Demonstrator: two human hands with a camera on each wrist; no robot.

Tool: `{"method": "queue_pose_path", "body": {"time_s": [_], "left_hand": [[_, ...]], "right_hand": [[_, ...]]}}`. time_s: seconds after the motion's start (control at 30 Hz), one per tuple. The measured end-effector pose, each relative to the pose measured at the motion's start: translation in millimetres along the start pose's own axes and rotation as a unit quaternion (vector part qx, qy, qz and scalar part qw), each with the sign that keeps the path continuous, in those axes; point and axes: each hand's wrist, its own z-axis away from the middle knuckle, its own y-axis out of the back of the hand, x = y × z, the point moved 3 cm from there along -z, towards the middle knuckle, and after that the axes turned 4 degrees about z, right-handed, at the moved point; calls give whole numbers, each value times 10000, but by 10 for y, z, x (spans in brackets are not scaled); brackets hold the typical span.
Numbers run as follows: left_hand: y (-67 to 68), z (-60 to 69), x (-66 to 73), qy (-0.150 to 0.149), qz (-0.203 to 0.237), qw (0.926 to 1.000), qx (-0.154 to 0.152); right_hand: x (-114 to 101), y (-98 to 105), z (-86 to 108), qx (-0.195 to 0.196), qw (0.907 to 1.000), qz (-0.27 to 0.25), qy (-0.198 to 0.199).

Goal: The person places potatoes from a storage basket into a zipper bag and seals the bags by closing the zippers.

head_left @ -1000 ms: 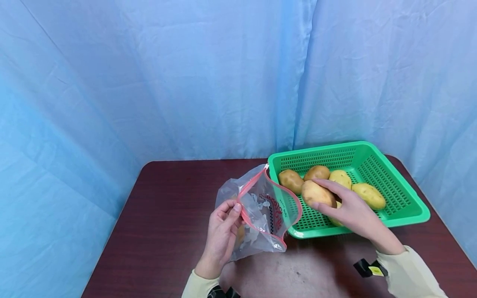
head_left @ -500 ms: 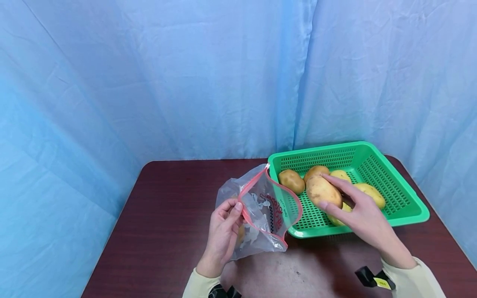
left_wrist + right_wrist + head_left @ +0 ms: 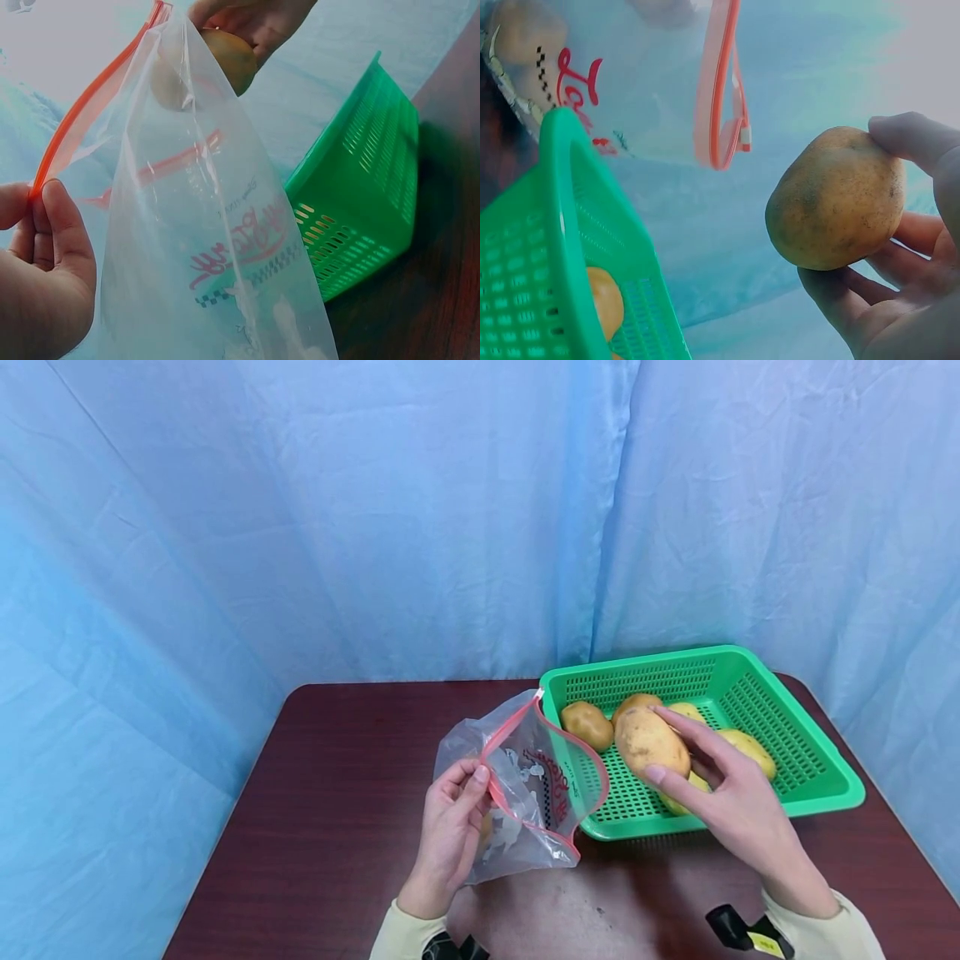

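Note:
The left hand [image 3: 452,835] pinches the red zip edge of a clear plastic bag [image 3: 525,852], whose mouth gapes toward the basket; a potato shows dimly inside it, behind the fingers. In the left wrist view the thumb and fingers of the left hand [image 3: 52,262] grip the bag's orange-red rim [image 3: 82,101]. Thumb and fingers of the right hand [image 3: 738,802] hold a tan potato [image 3: 651,743] above the green basket [image 3: 817,768]. The right wrist view shows this potato [image 3: 836,199] between the fingertips of the right hand [image 3: 907,277], apart from the bag [image 3: 652,82].
Inside the basket lie several potatoes, among them a brown one [image 3: 587,725] at the left and a yellow one [image 3: 750,752] at the right. The basket stands on a dark red-brown table [image 3: 337,793], right beside the bag. Blue curtains [image 3: 420,527] hang behind the table.
The right hand and its potato have shifted slightly right, and the potato has tilted more upright. The left hand and bag have barely moved.

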Motion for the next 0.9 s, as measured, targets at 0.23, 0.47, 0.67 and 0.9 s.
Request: {"method": "queue_pose_path", "body": {"time_s": [0.23,0.47,0.67,0.9], "left_hand": [[-13,-10,-5,14,68,9999,82],[-24,-5,-2,2,43,9999,153],[-39,-19,-1,-5,73,9998,202],[-77,-60,-2,-113,175,9997,136]], "right_hand": [[-83,-67,27,160,9988,-448,118],[-146,-154,27,277,9933,-1044,406],[-192,-263,33,378,9898,-1316,398],[-238,-436,21,497,9845,-1532,701]]}}
